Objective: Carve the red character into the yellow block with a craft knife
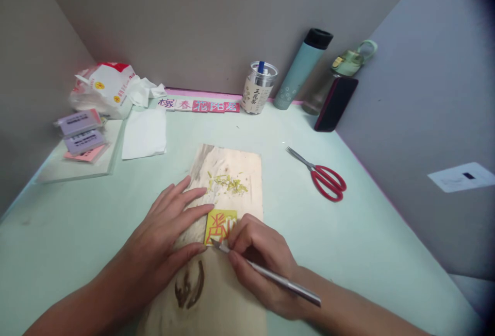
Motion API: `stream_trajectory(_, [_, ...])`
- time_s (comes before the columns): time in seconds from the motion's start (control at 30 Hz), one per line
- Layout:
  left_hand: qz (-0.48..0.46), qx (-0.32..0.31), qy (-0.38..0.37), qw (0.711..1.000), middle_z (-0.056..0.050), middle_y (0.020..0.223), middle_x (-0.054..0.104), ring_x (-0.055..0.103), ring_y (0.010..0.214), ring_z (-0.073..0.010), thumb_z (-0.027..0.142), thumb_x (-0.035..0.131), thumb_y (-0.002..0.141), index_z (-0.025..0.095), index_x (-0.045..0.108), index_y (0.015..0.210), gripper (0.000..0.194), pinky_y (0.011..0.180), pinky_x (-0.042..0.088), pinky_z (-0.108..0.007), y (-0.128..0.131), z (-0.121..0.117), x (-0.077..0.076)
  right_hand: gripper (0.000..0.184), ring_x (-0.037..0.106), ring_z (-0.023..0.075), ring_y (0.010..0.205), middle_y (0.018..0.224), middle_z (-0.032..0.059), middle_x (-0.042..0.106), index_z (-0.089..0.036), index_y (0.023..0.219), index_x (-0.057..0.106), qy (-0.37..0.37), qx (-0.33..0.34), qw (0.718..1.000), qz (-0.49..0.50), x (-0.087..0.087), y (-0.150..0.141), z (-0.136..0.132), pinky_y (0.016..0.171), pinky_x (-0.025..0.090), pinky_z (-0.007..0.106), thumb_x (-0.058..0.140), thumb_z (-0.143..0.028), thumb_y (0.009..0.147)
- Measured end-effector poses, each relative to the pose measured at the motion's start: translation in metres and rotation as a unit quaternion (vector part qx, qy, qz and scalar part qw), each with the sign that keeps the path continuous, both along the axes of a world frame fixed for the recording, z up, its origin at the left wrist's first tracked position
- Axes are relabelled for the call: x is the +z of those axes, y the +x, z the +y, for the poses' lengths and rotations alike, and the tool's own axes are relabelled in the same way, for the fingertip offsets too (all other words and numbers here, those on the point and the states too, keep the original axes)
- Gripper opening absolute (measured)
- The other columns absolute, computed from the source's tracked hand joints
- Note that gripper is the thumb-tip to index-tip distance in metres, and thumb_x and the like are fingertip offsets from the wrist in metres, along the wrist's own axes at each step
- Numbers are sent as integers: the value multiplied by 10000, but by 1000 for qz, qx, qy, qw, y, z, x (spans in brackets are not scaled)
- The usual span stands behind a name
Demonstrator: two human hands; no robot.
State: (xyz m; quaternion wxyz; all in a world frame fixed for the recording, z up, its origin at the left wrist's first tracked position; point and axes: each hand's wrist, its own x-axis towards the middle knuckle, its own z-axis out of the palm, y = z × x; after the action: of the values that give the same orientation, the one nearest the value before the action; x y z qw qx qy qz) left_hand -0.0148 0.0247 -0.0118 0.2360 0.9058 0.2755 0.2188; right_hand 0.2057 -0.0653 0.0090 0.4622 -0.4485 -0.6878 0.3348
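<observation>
A small yellow block (218, 224) with a red character drawn on it lies on a wooden board (228, 171). My left hand (170, 233) lies flat on the board with its fingers spread, the fingertips pressing against the block's left edge. My right hand (259, 261) is closed round a silver craft knife (270, 274), held like a pen. Its blade tip touches the block's lower left corner. Yellow-green shavings (230, 184) lie on the board just beyond the block.
Red-handled scissors (323, 176) lie to the right. At the back stand a jar (258, 88), a teal flask (301, 68), a green-capped bottle (332, 81), a dark phone (335, 104) and a row of carved blocks (199, 105). Tissues (145, 132), a packet (104, 88) and boxed blocks (81, 135) sit left.
</observation>
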Motion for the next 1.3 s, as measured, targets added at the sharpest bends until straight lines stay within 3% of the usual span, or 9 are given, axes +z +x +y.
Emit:
stream_trajectory(0.13, [8,-2,0,1000,-61,1550,445,240,1526,-310,406,491,1042,305,491,1402,374,1243,221,-577,0,0,0,155,558,166,724,804,36,607,-227,823,477,12,25,1000,-13,-1,0,0,642,455,301,532,-121,921])
stream_trajectory(0.37, [17,-2,9,1000,-59,1549,444,244,1523,-316,434,493,1037,308,487,1404,388,1239,234,-570,-1,1,-1,175,544,160,706,786,25,595,-227,815,452,18,-7,1000,-7,-3,1,-1,631,439,295,527,-108,919])
stream_trajectory(0.7, [3,-4,2,1000,-62,1547,453,257,1521,-322,378,514,1029,297,502,1402,382,1240,233,-578,-1,1,-1,168,567,162,732,815,38,609,-219,852,476,41,29,999,-11,-4,0,1,649,451,292,544,-74,903])
stream_trajectory(0.97, [0,10,8,1000,-55,1536,475,292,1507,-335,452,525,1019,306,539,1385,394,1231,263,-576,-1,1,-2,175,566,165,721,797,32,602,-222,833,463,32,-7,999,-9,-2,0,-1,633,441,294,537,-77,899])
stream_trajectory(1.3, [10,2,11,1000,-55,1544,452,241,1523,-316,440,508,1029,314,494,1405,396,1227,259,-567,-1,1,-2,164,559,170,729,811,41,616,-226,826,479,44,19,999,-19,-3,0,0,649,458,305,532,-93,906])
